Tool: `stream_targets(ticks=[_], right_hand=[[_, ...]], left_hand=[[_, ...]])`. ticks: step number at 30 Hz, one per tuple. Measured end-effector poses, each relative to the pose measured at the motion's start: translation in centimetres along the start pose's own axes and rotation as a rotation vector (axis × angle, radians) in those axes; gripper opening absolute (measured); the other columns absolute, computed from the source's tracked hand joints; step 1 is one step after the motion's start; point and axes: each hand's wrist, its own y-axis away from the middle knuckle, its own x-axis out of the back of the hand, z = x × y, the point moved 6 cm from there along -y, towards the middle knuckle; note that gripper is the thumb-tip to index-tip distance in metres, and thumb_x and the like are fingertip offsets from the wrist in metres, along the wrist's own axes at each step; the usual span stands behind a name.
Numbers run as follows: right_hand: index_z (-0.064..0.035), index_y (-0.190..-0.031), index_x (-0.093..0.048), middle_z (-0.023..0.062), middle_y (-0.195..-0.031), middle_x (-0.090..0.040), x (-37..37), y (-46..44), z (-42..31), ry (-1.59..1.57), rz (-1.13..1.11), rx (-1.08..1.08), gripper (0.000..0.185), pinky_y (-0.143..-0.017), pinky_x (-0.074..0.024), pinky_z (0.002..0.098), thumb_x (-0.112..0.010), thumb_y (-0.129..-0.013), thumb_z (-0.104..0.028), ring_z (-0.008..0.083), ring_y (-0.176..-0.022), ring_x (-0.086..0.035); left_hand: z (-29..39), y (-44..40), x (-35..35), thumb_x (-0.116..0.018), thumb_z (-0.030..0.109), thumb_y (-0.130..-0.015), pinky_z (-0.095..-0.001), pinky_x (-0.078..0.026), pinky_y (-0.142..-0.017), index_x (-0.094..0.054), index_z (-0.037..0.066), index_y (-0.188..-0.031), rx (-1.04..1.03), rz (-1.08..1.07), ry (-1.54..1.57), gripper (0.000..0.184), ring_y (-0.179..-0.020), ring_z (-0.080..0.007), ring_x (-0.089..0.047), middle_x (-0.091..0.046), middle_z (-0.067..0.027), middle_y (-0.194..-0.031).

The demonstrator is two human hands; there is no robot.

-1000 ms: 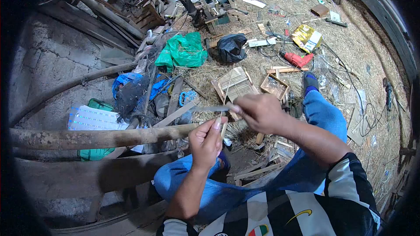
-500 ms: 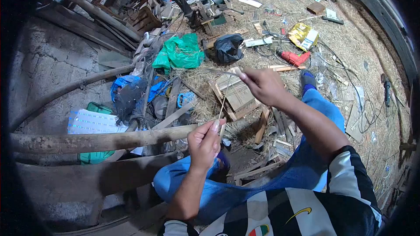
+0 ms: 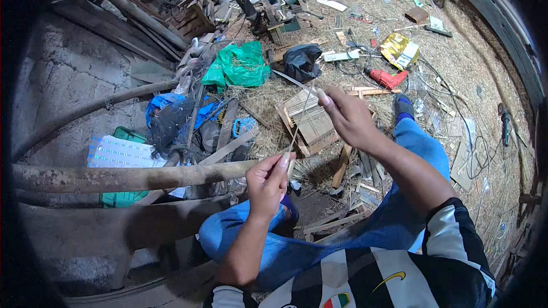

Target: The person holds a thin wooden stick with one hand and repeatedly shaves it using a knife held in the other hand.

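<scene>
A thin pale stick (image 3: 299, 121) is pinched between the thumb and fingers of my left hand (image 3: 267, 183). It slants up and to the right toward my right hand (image 3: 349, 115). My right hand is closed round the light handle of a knife, and the knife's blade (image 3: 290, 80) points up and left. The blade's base meets or crosses the stick's upper end; whether they touch I cannot tell. Below the knife, on the floor, lies a slatted wooden piece (image 3: 311, 117) with thin strips on it.
A bamboo pole (image 3: 131, 177) runs in from the left beside my left hand. Farther out lie a green plastic bag (image 3: 237, 65), a black bag (image 3: 301, 61), a red power drill (image 3: 387, 77) with cables, and a yellow packet (image 3: 399, 49). Straw and wood scraps litter the floor.
The knife blade has tilted, its tip now higher and pointing more up and left. My right hand has shifted slightly right; my left hand keeps its pinch on the stick. The view has moved slightly.
</scene>
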Motion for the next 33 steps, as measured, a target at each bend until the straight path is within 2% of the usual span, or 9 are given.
stream_targets(ticks=[2,5,7,9,11,13,18,23,33], right_hand=[[-0.0036,-0.093,-0.056,0.0225,-0.072,-0.06,0.0,0.8,-1.0,-0.012,0.061,0.036,0.031,-0.06,-0.0425,0.0529,-0.052,-0.102,-0.033,0.0455,-0.07,-0.059],[-0.0012,-0.092,-0.055,0.0233,-0.071,-0.059,0.7,0.5,-0.8,-0.046,0.156,0.046,0.029,-0.059,-0.0421,0.0522,-0.054,-0.101,-0.029,0.0458,-0.068,-0.059],[-0.0027,-0.093,-0.055,0.023,-0.072,-0.06,1.5,-0.1,1.0,-0.091,0.143,-0.154,0.026,-0.058,-0.0424,0.0523,-0.055,-0.101,-0.027,0.0454,-0.068,-0.059],[-0.0039,-0.096,-0.057,0.0223,-0.072,-0.06,1.3,0.0,0.7,-0.084,0.147,-0.143,0.021,-0.058,-0.0437,0.0516,-0.058,-0.098,-0.024,0.0443,-0.069,-0.061],[-0.0048,-0.099,-0.059,0.0207,-0.073,-0.061,1.1,1.8,-2.5,-0.037,0.205,0.149,0.017,-0.059,-0.0461,0.0497,-0.061,-0.096,-0.022,0.0427,-0.07,-0.062],[-0.0083,-0.102,-0.06,0.0152,-0.077,-0.063,-0.3,3.7,-4.6,0.065,0.123,0.347,0.015,-0.058,-0.0497,0.0463,-0.063,-0.091,-0.018,0.0362,-0.069,-0.065],[-0.008,-0.099,-0.055,0.0081,-0.075,-0.058,-2.5,5.9,-6.5,0.213,-0.075,0.517,0.02,-0.053,-0.0504,0.042,-0.064,-0.086,-0.02,0.0288,-0.064,-0.064],[-0.0084,-0.097,-0.055,0.0076,-0.075,-0.056,-2.6,5.7,-6.5,0.225,-0.087,0.512,0.019,-0.051,-0.0503,0.0416,-0.063,-0.085,-0.021,0.0281,-0.064,-0.064],[-0.0139,-0.097,-0.058,0.0084,-0.074,-0.061,-0.7,3.2,-4.1,0.271,0.017,0.371,0.014,-0.048,-0.0483,0.0445,-0.059,-0.093,-0.027,0.0294,-0.061,-0.065]], left_hand=[[0.4,0.0,0.1,-0.065,0.015,-0.097,-0.0198,-0.026,-0.04,-0.07,-0.003,-0.109,-0.115,0.013,-0.02,0.022,-0.043,-0.0013,-0.037,-0.052,0.0036,-0.058],[0.5,0.1,0.4,-0.065,0.014,-0.097,-0.0196,-0.028,-0.041,-0.07,-0.002,-0.109,-0.157,0.062,-0.015,0.021,-0.045,-0.0014,-0.039,-0.055,0.0029,-0.06],[0.5,0.1,0.2,-0.063,0.013,-0.097,-0.02,-0.027,-0.038,-0.069,-0.003,-0.109,-0.166,0.084,-0.015,0.021,-0.042,-0.0019,-0.036,-0.051,0.0029,-0.058],[0.8,0.0,0.2,-0.062,0.013,-0.098,-0.0204,-0.026,-0.035,-0.068,-0.004,-0.109,-0.18,0.103,-0.017,0.021,-0.039,-0.0024,-0.032,-0.047,0.0029,-0.056],[0.7,0.0,0.1,-0.061,0.012,-0.098,-0.0203,-0.026,-0.036,-0.067,-0.004,-0.111,-0.164,0.1,0.014,0.022,-0.039,-0.0025,-0.033,-0.047,0.0029,-0.056],[0.7,-0.1,-0.1,-0.061,0.012,-0.098,-0.0203,-0.026,-0.036,-0.067,-0.004,-0.111,-0.149,0.107,0.037,0.022,-0.04,-0.0026,-0.033,-0.048,0.0027,-0.057],[0.8,-0.1,-0.3,-0.061,0.01,-0.097,-0.0202,-0.027,-0.037,-0.068,-0.003,-0.107,-0.18,0.098,0.024,0.018,-0.041,-0.0028,-0.035,-0.05,0.002,-0.06],[0.5,-0.1,-0.3,-0.063,0.007,-0.095,-0.0202,-0.028,-0.039,-0.068,-0.002,-0.1,-0.249,0.093,-0.004,0.011,-0.043,-0.0027,-0.037,-0.053,0.002,-0.063],[0.4,0.1,0.1,-0.068,0.009,-0.093,-0.0198,-0.03,-0.04,-0.07,-0.002,-0.106,-0.287,0.161,-0.077,0.017,-0.047,-0.0023,-0.043,-0.056,0.0028,-0.063]])
